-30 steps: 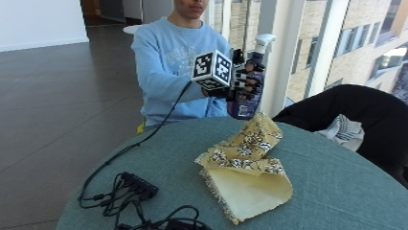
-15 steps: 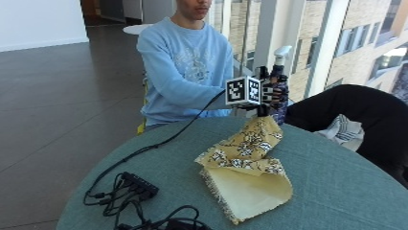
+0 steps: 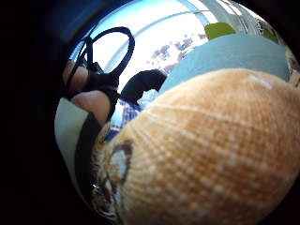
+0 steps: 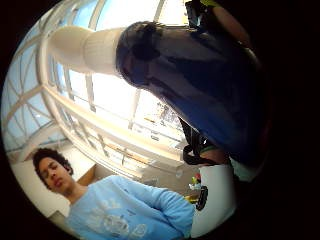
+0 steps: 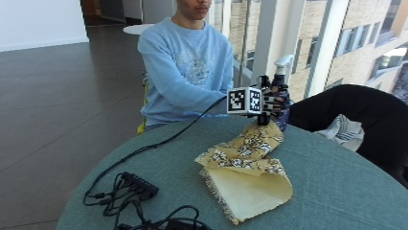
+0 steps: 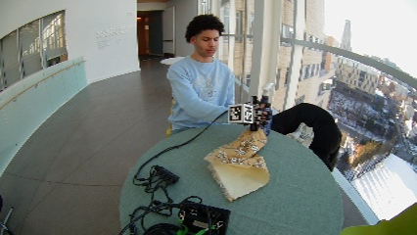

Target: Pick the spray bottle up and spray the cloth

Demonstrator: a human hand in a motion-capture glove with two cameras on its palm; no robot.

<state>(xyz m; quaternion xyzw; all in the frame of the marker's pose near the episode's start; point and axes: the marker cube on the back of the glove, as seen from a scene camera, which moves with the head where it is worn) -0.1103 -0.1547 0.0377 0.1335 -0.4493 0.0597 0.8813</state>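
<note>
The spray bottle (image 5: pixel 281 98) is held upright in the gloved right hand (image 5: pixel 273 101), directly above the cloth (image 5: pixel 247 168) near the surface's far edge.

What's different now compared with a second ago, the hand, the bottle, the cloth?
The gloved right hand, gripping the spray bottle throughout, has carried it down from chest height and away from the person's body, to just above the raised end of the cloth. The bottle stays upright, nozzle on top. The cloth lies folded on the round table as before, and the cables have not moved.
</note>
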